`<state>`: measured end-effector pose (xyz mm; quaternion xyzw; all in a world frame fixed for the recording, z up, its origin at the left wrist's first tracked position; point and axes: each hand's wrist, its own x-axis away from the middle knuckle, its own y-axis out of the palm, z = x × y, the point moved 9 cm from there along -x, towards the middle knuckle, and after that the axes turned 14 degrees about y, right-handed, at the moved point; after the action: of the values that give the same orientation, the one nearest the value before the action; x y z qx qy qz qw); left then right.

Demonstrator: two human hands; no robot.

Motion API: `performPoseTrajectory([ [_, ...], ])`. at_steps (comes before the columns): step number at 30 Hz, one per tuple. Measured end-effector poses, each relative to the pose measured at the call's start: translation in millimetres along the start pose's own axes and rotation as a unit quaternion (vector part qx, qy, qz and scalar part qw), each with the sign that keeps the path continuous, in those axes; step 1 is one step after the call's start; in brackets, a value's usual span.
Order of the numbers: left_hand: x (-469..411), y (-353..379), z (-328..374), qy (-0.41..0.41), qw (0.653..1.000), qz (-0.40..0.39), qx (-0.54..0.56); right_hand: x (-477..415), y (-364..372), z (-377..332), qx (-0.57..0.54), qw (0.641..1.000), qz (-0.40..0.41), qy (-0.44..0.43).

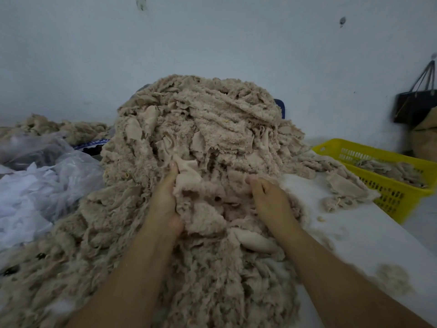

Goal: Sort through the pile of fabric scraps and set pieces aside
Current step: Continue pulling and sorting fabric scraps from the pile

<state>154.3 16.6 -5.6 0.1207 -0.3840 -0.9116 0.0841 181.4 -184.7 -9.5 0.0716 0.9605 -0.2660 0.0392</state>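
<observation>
Yellow plastic basket point(390, 197) at the right holds a few beige scraps point(383, 168). Near it, the big pile of fabric scraps point(201, 129) is heaped on the white table point(354, 233). The left hand point(165, 197) grips a fold at the pile's front, and the right hand point(269, 197) pinches fluff beside it. Clear plastic bags point(47, 176) crowd the left, and a black bag point(413, 107) hangs on the wall.

Single view: head-worn wide-angle camera, aimed forward and down. Close range: tall heap of fuzzy beige fabric scraps point(208, 129) fills frame centre, near lens. Both forearms enter from bottom edge; left hand point(165, 197) and right hand point(269, 197) sit just below frame middle. Pale blue-grey wall point(212, 39) spans upper part. Yellow perforated plastic basket point(387, 197) at right edge, crumpled clear plastic bags point(47, 176) at left edge.
</observation>
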Motion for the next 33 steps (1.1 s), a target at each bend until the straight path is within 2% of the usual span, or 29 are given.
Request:
performPoseTrajectory([
  [3,4,4,-8,-0.027,1.000,-0.005,-0.016,20,4,-30,-0.052,0.995,-0.008,-0.084],
  [5,6,4,-14,-0.045,0.999,-0.001,-0.023,31,10,-48,-0.061,0.987,-0.044,-0.145],
  [9,6,7,-14,-0.055,0.998,-0.006,0.028,48,51,-53,0.092,0.962,-0.162,-0.200],
  [11,4,5,-11,-0.040,0.998,0.012,0.055,50,62,-48,0.094,0.952,-0.200,-0.210],
  [12,3,3,-8,-0.030,0.997,0.027,0.067,47,60,-46,0.042,0.959,-0.218,-0.178],
  [14,-1,-1,-3,-0.005,0.996,0.053,0.072,35,44,-40,-0.144,0.961,-0.226,-0.065],
  [15,-1,-2,-1,0.011,0.996,0.060,0.057,28,36,-35,-0.258,0.938,-0.229,-0.004],
  [16,0,-1,-1,0.022,0.997,0.059,0.037,23,30,-30,-0.359,0.901,-0.239,0.048],
  [17,1,0,-1,0.028,0.998,0.053,0.008,19,27,-28,-0.420,0.868,-0.252,0.080],
  [18,3,3,-3,0.032,0.998,0.039,-0.033,16,27,-25,-0.442,0.854,-0.257,0.097],
  [19,6,6,-4,0.038,0.995,0.021,-0.085,16,28,-23,-0.439,0.854,-0.257,0.107],
  [21,13,16,-6,0.060,0.979,-0.033,-0.193,14,36,-16,-0.407,0.871,-0.250,0.119],
  [22,17,22,-9,0.072,0.962,-0.078,-0.253,14,39,-16,-0.386,0.882,-0.248,0.106],
  [24,26,37,-17,0.091,0.909,-0.185,-0.361,21,41,-28,-0.330,0.904,-0.272,0.028],
  [26,33,46,-26,0.092,0.879,-0.259,-0.389,30,43,-34,-0.276,0.913,-0.299,-0.018],
  [27,34,48,-29,0.076,0.882,-0.274,-0.376,30,44,-29,-0.252,0.922,-0.295,0.001],
  [29,30,47,-32,0.037,0.913,-0.255,-0.316,24,43,-20,-0.226,0.935,-0.271,0.036],
  [30,27,45,-29,0.038,0.924,-0.240,-0.296,18,36,-18,-0.231,0.944,-0.233,0.036],
  [31,25,43,-25,0.053,0.927,-0.225,-0.294,8,19,-15,-0.265,0.950,-0.160,0.041],
  [32,23,39,-20,0.072,0.924,-0.211,-0.312,-1,-4,-10,-0.330,0.940,-0.071,0.049],
  [33,20,33,-17,0.085,0.915,-0.197,-0.341,-6,-30,-3,-0.421,0.905,0.011,0.058],
])
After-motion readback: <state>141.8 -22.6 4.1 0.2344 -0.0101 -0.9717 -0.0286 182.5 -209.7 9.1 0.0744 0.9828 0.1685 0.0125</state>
